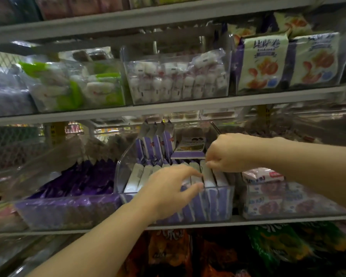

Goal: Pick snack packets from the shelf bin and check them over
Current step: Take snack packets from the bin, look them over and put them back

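Observation:
A clear plastic bin (218,204) on the middle shelf holds a front row of upright purple-and-white snack packets (137,177). A second row (157,143) stands behind it, with one packet (190,146) lying flat there. My left hand (168,190) reaches into the front row, its fingers and thumb curled round the top of a packet near the bin's front wall. My right hand (230,152) comes in from the right above the row, fingertips pinching the top edge of a packet at the right end.
A bin of dark purple bags (68,196) stands to the left and a bin of pink-and-white packets (268,194) to the right. The shelf above (168,108) carries more clear bins. Orange and green bags (278,246) fill the shelf below.

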{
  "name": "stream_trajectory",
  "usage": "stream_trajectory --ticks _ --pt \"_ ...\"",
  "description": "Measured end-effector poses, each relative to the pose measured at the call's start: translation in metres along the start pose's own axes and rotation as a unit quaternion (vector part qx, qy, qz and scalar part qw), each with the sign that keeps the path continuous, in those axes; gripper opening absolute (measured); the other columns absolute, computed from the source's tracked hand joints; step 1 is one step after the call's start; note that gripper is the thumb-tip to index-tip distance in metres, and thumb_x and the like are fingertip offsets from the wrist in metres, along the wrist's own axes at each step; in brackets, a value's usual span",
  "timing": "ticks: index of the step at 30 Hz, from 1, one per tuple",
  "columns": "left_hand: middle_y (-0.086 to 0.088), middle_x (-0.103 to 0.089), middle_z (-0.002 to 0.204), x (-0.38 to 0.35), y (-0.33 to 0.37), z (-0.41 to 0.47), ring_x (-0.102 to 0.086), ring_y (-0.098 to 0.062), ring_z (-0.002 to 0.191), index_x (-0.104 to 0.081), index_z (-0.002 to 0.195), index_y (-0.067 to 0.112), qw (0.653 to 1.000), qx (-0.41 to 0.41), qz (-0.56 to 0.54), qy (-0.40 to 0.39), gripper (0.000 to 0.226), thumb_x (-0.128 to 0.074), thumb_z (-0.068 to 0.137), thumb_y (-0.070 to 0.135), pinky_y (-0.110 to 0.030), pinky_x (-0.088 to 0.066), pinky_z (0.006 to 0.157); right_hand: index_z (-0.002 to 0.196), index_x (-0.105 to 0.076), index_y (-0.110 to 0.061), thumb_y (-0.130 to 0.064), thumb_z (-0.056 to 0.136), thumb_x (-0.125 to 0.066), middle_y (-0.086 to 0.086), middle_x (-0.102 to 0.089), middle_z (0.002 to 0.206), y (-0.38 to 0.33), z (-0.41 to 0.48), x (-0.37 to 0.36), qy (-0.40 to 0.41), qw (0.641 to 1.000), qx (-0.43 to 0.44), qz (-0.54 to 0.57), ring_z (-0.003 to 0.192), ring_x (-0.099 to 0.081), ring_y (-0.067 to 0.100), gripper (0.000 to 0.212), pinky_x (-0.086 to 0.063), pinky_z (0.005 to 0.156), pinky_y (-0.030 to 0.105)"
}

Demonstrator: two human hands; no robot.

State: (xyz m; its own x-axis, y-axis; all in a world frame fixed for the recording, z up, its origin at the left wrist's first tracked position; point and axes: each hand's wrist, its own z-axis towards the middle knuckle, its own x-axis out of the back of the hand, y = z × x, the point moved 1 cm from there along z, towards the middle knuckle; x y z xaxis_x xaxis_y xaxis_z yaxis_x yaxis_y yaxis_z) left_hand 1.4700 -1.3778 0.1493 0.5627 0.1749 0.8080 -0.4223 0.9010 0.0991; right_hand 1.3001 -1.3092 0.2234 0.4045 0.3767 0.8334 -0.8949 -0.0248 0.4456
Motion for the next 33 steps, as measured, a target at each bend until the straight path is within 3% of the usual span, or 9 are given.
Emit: stream_trajectory --ticks 2,5,11,14,21,23,25,29,33 --pt "0.020 -0.061 0.121 0.017 -0.011 0.003 -0.054 0.000 0.111 -0.057 0.126 0.037 0.997 0.018 0.035 0.062 0.033 -0.051 0.095 0.047 -0.032 -0.047 0.097 0.107 -0.068 -0.026 -0.038 0.091 -0.048 0.001 -0.069 0.098 0.006 0.009 0.000 0.067 0.997 -0.019 0.020 0.090 -0.064 0.027 0.028 -0.052 0.075 0.035" --pt "0.014 -0.060 0.120 0.039 -0.030 0.011 -0.056 -0.008 0.107 -0.056 0.128 0.033 0.986 0.058 0.099 0.121 0.034 -0.055 0.094 0.038 -0.035 -0.047 0.094 0.118 -0.061 -0.026 -0.038 0.090 -0.052 0.006 -0.066 0.109 0.012 0.031 -0.006 0.060 0.998 -0.032 0.009 0.094 -0.063 0.030 0.032 -0.051 0.074 0.034" --pt "0.001 -0.024 0.153 0.049 -0.073 0.032 -0.051 -0.029 0.124 -0.028 0.146 0.033 0.967 0.177 0.160 0.083 0.066 -0.059 0.089 0.046 -0.042 -0.047 0.099 0.133 -0.051 -0.023 -0.043 0.087 -0.058 0.006 -0.058 0.129 0.017 0.071 -0.028 -0.055 0.996 -0.070 -0.020 0.110 -0.058 0.029 0.051 -0.050 0.093 0.038" --pt "0.000 -0.015 0.156 0.048 -0.087 0.043 -0.050 -0.033 0.126 -0.018 0.150 0.032 0.966 0.176 0.181 0.056 0.076 -0.059 0.088 0.050 -0.041 -0.048 0.095 0.133 -0.051 -0.023 -0.034 0.092 -0.056 0.007 -0.058 0.129 0.021 0.082 -0.029 -0.095 0.994 -0.063 0.006 0.110 -0.058 0.029 0.042 -0.049 0.094 0.037" --pt "-0.002 -0.020 0.157 0.049 -0.102 0.073 -0.039 -0.032 0.135 -0.020 0.151 0.031 0.968 0.169 0.186 0.010 0.082 -0.069 0.086 0.036 -0.042 -0.042 0.105 0.129 -0.056 -0.022 -0.005 0.090 -0.051 0.005 -0.053 0.130 0.028 0.097 -0.018 0.004 0.985 -0.080 0.151 0.113 -0.054 0.025 0.042 -0.047 0.093 0.031" --pt "-0.004 -0.022 0.156 0.049 -0.105 0.080 -0.039 -0.034 0.135 -0.022 0.151 0.031 0.967 0.174 0.185 -0.001 0.080 -0.069 0.086 0.033 -0.044 -0.043 0.104 0.130 -0.055 -0.021 -0.009 0.089 -0.057 0.003 -0.053 0.129 0.026 0.099 -0.017 0.056 0.971 -0.077 0.220 0.112 -0.054 0.021 0.042 -0.044 0.087 0.025" --pt "-0.007 -0.030 0.153 0.050 -0.107 0.085 -0.042 -0.033 0.134 -0.026 0.150 0.030 0.965 0.185 0.188 -0.002 0.078 -0.069 0.085 0.033 -0.043 -0.043 0.104 0.139 -0.044 -0.023 -0.024 0.086 -0.067 -0.003 -0.050 0.132 0.021 0.101 -0.018 0.090 0.948 -0.055 0.299 0.111 -0.051 0.015 0.058 -0.039 0.084 0.021" --pt "-0.008 -0.046 0.146 0.052 -0.111 0.089 -0.049 -0.031 0.128 -0.030 0.148 0.032 0.966 0.168 0.197 -0.015 0.073 -0.068 0.086 0.038 -0.039 -0.046 0.097 0.152 -0.018 -0.028 -0.029 0.080 -0.073 -0.001 -0.041 0.147 0.013 0.113 -0.020 0.051 0.946 -0.020 0.320 0.125 -0.046 0.017 0.091 -0.042 0.096 0.024" --pt "-0.006 -0.048 0.145 0.054 -0.116 0.093 -0.050 -0.029 0.127 -0.037 0.145 0.037 0.976 0.139 0.163 -0.045 0.074 -0.074 0.081 0.037 -0.034 -0.044 0.097 0.149 -0.028 -0.029 -0.038 0.076 -0.077 -0.004 -0.043 0.147 0.011 0.125 -0.018 0.027 0.946 -0.004 0.323 0.133 -0.042 0.017 0.089 -0.035 0.109 0.030"
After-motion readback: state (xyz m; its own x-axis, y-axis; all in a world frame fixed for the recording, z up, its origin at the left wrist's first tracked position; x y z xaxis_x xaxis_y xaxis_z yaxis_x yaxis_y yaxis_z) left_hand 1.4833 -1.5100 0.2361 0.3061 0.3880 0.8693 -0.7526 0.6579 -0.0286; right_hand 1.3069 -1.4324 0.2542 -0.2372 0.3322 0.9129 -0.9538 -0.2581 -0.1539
